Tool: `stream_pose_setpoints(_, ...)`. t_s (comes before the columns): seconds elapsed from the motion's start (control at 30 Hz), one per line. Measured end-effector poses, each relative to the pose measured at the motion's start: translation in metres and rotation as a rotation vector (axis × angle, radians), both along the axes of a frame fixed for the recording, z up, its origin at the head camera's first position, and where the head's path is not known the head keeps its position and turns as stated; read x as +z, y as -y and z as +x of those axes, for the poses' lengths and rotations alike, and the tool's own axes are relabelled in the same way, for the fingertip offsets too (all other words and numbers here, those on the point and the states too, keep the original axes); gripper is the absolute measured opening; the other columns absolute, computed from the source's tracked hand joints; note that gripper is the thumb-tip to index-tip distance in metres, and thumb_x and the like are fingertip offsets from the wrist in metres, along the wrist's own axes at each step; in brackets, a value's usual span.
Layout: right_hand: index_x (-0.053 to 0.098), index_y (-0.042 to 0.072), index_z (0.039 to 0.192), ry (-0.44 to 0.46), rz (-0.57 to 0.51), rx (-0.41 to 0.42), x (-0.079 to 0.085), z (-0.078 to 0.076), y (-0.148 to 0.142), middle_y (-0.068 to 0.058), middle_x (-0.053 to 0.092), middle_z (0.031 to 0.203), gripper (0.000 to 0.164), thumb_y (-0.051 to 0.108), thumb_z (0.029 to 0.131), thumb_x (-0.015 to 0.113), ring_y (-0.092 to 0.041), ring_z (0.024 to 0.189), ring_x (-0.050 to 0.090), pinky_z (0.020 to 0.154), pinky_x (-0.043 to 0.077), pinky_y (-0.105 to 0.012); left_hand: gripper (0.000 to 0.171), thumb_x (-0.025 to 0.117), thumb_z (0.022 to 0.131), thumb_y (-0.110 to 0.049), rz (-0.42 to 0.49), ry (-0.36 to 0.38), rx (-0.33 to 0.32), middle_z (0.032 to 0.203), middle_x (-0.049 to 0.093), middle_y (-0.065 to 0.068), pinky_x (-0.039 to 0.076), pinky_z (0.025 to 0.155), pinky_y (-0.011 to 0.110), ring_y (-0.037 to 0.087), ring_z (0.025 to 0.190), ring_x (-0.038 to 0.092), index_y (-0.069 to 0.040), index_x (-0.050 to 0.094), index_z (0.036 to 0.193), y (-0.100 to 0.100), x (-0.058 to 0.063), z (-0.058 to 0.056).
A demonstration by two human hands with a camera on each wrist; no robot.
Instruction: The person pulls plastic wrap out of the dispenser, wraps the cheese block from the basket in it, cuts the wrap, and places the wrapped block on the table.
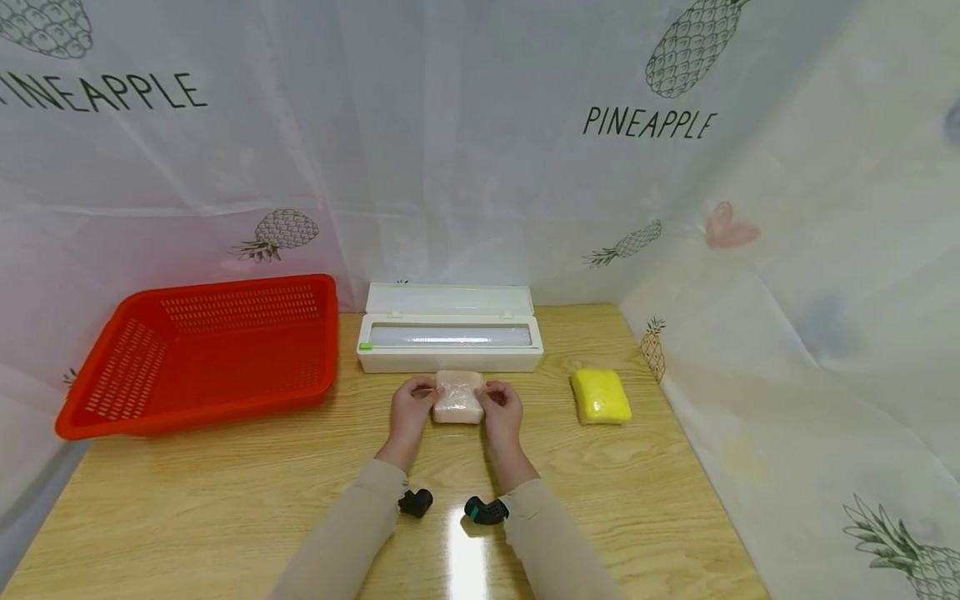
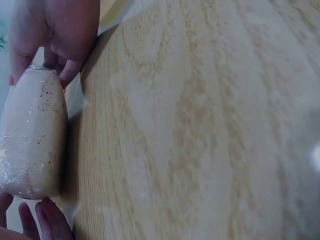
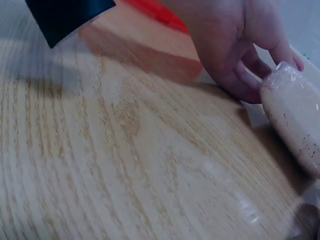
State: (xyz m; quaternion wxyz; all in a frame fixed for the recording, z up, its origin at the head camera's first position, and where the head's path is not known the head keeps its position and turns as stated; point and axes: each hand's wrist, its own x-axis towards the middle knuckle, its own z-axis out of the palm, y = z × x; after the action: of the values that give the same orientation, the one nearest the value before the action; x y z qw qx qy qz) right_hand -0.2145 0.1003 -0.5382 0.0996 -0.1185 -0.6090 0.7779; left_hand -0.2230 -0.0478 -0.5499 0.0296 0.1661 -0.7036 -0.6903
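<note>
A pale pink block wrapped in clear film (image 1: 458,397) lies on the table, just in front of a white cling film dispenser (image 1: 450,360). My left hand (image 1: 410,410) pinches its left end and my right hand (image 1: 502,410) pinches its right end. Small reddish specks show on the wrapped block (image 2: 37,130) in the left wrist view. There, my right hand (image 2: 60,30) is at the top, while fingers of my left hand (image 2: 47,220) touch the lower end. The right wrist view shows the wrapped block (image 3: 295,112) at its right edge.
A red plastic basket (image 1: 225,410) with slotted walls stands at the left. The dispenser's lid (image 1: 450,298) is raised, showing a film roll (image 1: 450,336). To the right lies a yellow wrapped block (image 1: 602,397). Pineapple-printed curtains hang behind and beside the wooden table (image 1: 645,500).
</note>
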Motion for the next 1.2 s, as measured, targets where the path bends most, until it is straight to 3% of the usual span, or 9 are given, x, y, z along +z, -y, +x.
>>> stream_pose_setpoints(0.2,0.063,-0.024,0.093,-0.081,0.085,0.065,0.001,0.005,-0.001,-0.035,0.055,0.110,0.012,-0.018,0.082,0.063,-0.029,0.102,0.056,0.083,0.048,-0.020,0.011,0.070,0.089,-0.003,-0.040,0.012,-0.040,0.099,0.069,0.012,0.052,0.069,0.023,0.023,0.091,0.063,-0.001,0.074,0.099,0.000,0.002,0.007)
stream_pose_setpoints(0.37,0.066,-0.017,0.104,-0.009,0.177,0.113,0.005,0.008,-0.002,-0.028,0.058,0.110,0.019,-0.012,0.086,0.063,-0.034,0.106,0.055,0.084,0.048,-0.021,0.019,0.069,0.092,-0.011,-0.081,0.026,-0.077,0.110,0.068,0.015,0.053,0.081,0.030,0.028,0.103,0.062,0.000,0.074,0.106,0.002,0.001,0.012)
stream_pose_setpoints(0.5,0.067,-0.013,0.108,0.022,0.300,0.148,0.007,0.012,-0.002,-0.024,0.059,0.108,0.021,-0.007,0.089,0.063,-0.034,0.105,0.055,0.089,0.046,-0.032,0.028,0.067,0.094,-0.021,-0.120,0.044,-0.118,0.117,0.067,0.014,0.050,0.092,0.038,0.029,0.114,0.058,-0.001,0.071,0.113,0.004,0.001,0.018)
stream_pose_setpoints(0.63,0.064,-0.012,0.116,0.015,0.428,0.239,0.008,0.016,-0.003,-0.024,0.057,0.111,0.027,-0.001,0.092,0.063,-0.034,0.103,0.053,0.089,0.046,-0.037,0.033,0.069,0.093,-0.021,-0.137,0.039,-0.174,0.126,0.062,0.016,0.048,0.095,0.043,0.031,0.118,0.055,-0.001,0.069,0.119,0.006,0.000,0.023)
stream_pose_setpoints(0.83,0.057,-0.011,0.128,-0.029,0.513,0.412,0.008,0.021,-0.016,-0.027,0.051,0.120,0.038,0.005,0.094,0.064,-0.036,0.108,0.051,0.092,0.046,-0.041,0.042,0.075,0.087,-0.014,-0.185,0.013,-0.280,0.132,0.056,0.023,0.045,0.098,0.046,0.037,0.120,0.053,0.000,0.065,0.125,0.007,-0.001,0.026)
stream_pose_setpoints(0.93,0.054,-0.010,0.131,-0.092,0.509,0.442,0.000,0.019,-0.023,-0.027,0.050,0.121,0.041,0.002,0.093,0.064,-0.040,0.111,0.051,0.095,0.046,-0.049,0.041,0.075,0.086,-0.010,-0.192,0.002,-0.298,0.132,0.056,0.024,0.044,0.100,0.047,0.038,0.121,0.053,0.001,0.064,0.125,0.007,-0.002,0.027)
stream_pose_setpoints(1.03,0.056,-0.003,0.134,-0.156,0.558,0.442,-0.018,0.013,-0.027,-0.023,0.050,0.122,0.041,0.005,0.094,0.063,-0.036,0.111,0.052,0.095,0.047,-0.046,0.042,0.075,0.086,-0.009,-0.197,-0.014,-0.305,0.133,0.055,0.023,0.042,0.102,0.047,0.038,0.122,0.051,0.000,0.064,0.126,0.006,-0.003,0.027)
stream_pose_setpoints(1.2,0.062,0.007,0.131,-0.159,0.651,0.436,-0.037,0.003,-0.028,-0.016,0.049,0.127,0.037,0.017,0.096,0.064,-0.030,0.117,0.049,0.099,0.043,-0.043,0.044,0.074,0.088,-0.013,-0.182,-0.013,-0.308,0.137,0.052,0.020,0.037,0.106,0.048,0.036,0.126,0.048,-0.003,0.062,0.129,0.007,-0.002,0.026)
